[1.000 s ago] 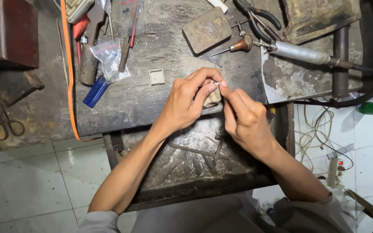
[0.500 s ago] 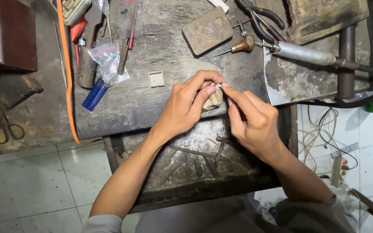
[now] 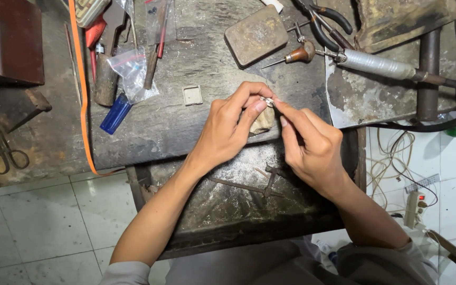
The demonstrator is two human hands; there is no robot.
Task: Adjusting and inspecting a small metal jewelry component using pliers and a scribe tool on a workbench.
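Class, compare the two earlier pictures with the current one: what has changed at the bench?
Hardly anything. Both hands, left hand and right hand, still pinch the small metal piece over the wooden peg, fingertips shifting only slightly. The tools on the workbench lie where they were.

Soft, even light falls from above, bright on both forearms and on the white floor tiles (image 3: 38, 221) below the fingers (image 3: 254, 108). The dark surface (image 3: 201, 121) around the fingers stays dim, with only faint shadows. The tray beneath the fingers glints dully. Focus is sharp at the fingers; the corners darken slightly.
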